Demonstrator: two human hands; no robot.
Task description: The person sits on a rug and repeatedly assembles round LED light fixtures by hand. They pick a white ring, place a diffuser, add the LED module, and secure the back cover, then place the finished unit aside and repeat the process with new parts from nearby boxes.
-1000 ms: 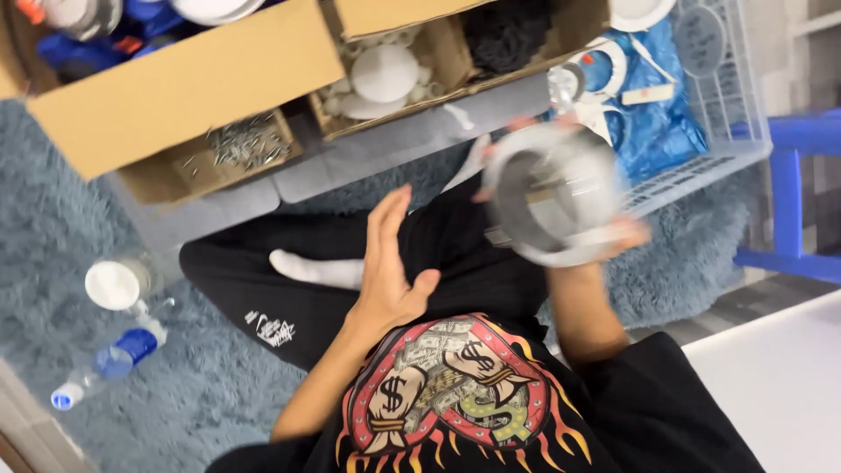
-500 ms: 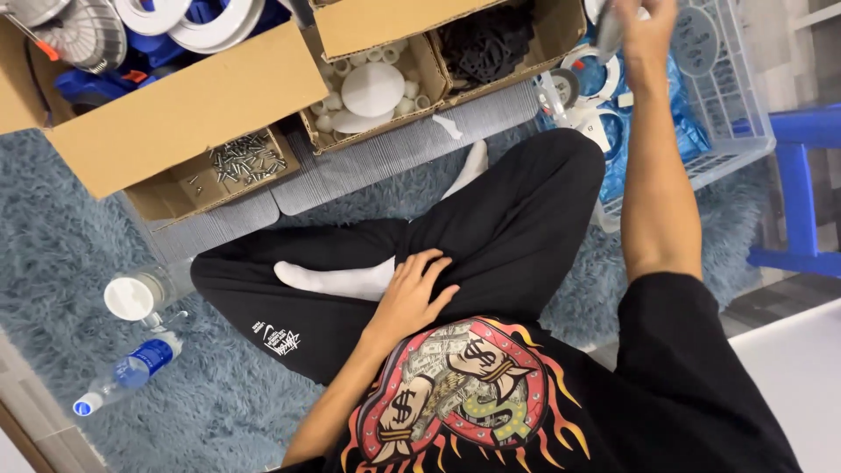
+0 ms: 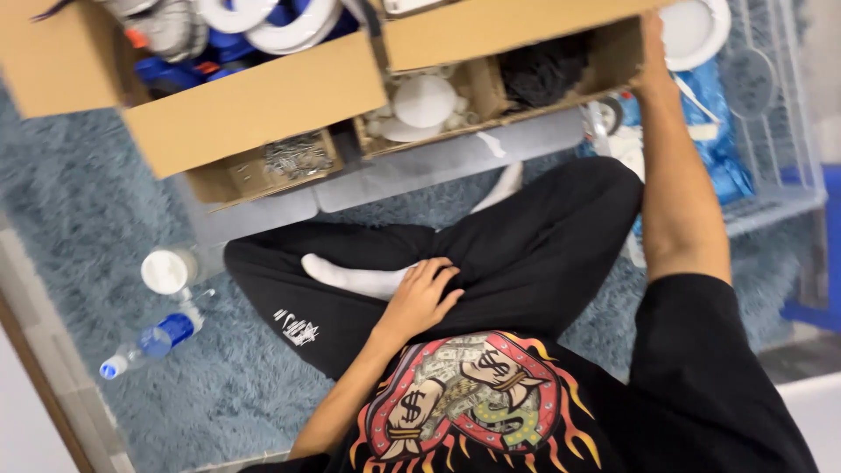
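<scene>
- Right hand (image 3: 650, 74) reaches to the box (image 3: 613, 54) edge beside a white disc (image 3: 692, 31); fingers hidden, grip unclear.
- Disc looks light, rigid; hold by rim.
- Left hand (image 3: 420, 298) rests open on leg (image 3: 491, 254).

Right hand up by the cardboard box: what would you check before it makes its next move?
1. Right hand empty: cannot tell, its fingers are hidden at the edge of the cardboard box.
2. Left hand free: ok, it rests open on the leg.
3. White disc within reach: ok, just beside the right hand.
4. Wire basket unobstructed: ok.
5. Water bottle out of the way: ok, lying on the rug far to the left.
</scene>
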